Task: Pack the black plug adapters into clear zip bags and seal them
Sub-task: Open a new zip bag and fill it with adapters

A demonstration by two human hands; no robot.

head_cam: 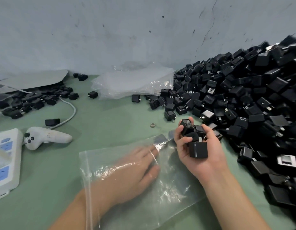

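A clear zip bag (169,193) lies flat on the green table, its zip edge at the left. My left hand (137,170) is inside the bag with fingers stretched out flat toward the right. My right hand (198,150) hovers palm-up just right of the bag and grips a cluster of several black plug adapters (193,138). A huge pile of black adapters (243,103) fills the right side of the table, touching my right hand's far side.
A stack of clear bags (134,82) lies at the back centre against the wall. At the left are a white power strip (6,161), a white handheld tool (47,136) with a cable, more loose adapters (36,100) under grey sheets, and a small metal ring (153,125).
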